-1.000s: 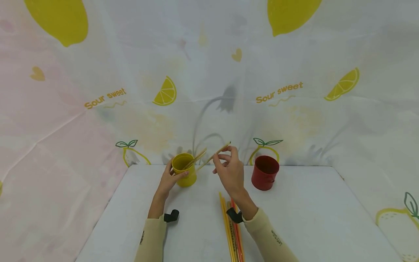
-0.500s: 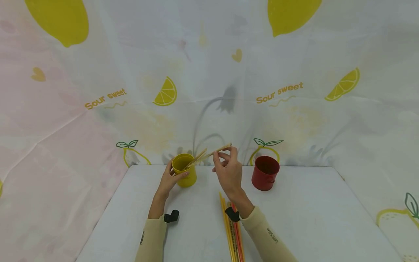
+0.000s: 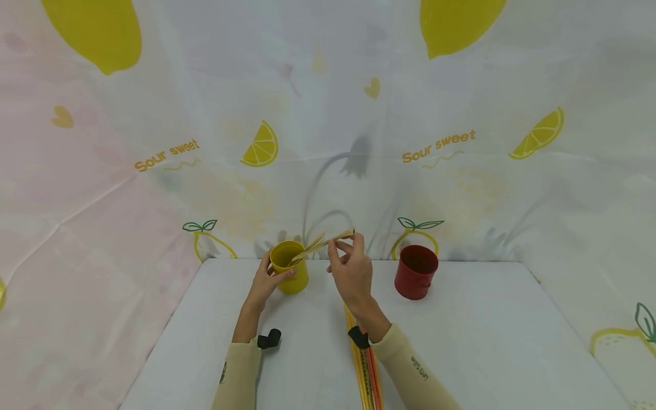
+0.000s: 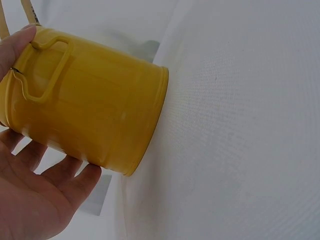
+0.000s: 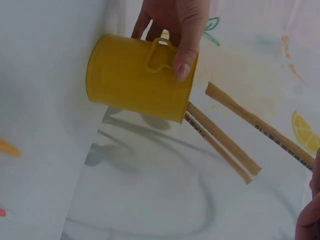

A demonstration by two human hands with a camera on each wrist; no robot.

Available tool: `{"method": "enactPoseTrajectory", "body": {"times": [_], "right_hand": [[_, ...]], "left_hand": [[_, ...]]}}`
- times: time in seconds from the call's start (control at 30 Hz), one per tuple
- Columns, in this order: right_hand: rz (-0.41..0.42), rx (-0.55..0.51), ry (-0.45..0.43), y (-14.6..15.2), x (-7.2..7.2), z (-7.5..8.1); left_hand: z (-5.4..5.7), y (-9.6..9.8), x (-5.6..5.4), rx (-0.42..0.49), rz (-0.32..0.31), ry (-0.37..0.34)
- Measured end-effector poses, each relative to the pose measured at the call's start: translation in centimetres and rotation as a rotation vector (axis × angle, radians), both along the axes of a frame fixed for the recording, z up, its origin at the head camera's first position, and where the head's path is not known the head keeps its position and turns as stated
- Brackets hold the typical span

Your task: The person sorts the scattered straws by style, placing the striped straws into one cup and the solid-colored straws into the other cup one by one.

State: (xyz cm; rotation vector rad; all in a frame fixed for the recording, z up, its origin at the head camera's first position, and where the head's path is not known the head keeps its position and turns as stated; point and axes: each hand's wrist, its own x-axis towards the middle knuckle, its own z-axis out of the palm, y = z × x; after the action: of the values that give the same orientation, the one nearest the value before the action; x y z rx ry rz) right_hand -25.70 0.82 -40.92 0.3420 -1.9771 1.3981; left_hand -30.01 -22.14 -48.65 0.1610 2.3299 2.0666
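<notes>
My left hand (image 3: 263,285) grips a yellow metal cup (image 3: 295,283) with a small side handle, the thumb near its rim and the fingers round the side. Standing on the table, the cup holds two straws in brown paper wrappers (image 5: 222,142), which lean out over its rim. Between thumb and fingertips, my right hand (image 3: 353,276) pinches another paper-wrapped straw (image 5: 260,125) by its upper end, printed with dark letters. That straw slants toward the cup; its lower tip is near the mouth, just outside it in the right wrist view.
A red metal cup (image 3: 416,273) stands on the white table (image 3: 476,341) to the right. Yellow, brown and red straws (image 3: 366,376) lie in a bundle at the front, partly under my right forearm. A lemon-print cloth (image 3: 328,114) hangs behind.
My right hand has moved slightly left and lower, bringing the pinched straw closer to the yellow cup. The left hand and cup stay in place.
</notes>
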Motion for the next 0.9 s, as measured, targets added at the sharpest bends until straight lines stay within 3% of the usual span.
{"method": "enactPoseTrajectory", "body": {"times": [0.1, 0.27, 0.37, 0.9], "right_hand": [[-0.007, 0.011, 0.012, -0.3, -0.1, -0.2], [-0.016, 0.038, 0.008, -0.7, -0.2, -0.6], [-0.014, 0.055, 0.002, -0.9, -0.3, -0.9], [0.002, 0.141, -0.03, -1.5, -0.6, -1.9]], "left_hand": [[-0.6, -0.1, -0.5, 0.001, 0.003, -0.006], [-2.7, -0.5, -1.7, 0.013, 0.021, -0.008], [-3.1, -0.5, -1.9, 0.014, 0.037, 0.003], [-3.3, -0.4, -1.9, -0.006, 0.063, 0.026]]}}
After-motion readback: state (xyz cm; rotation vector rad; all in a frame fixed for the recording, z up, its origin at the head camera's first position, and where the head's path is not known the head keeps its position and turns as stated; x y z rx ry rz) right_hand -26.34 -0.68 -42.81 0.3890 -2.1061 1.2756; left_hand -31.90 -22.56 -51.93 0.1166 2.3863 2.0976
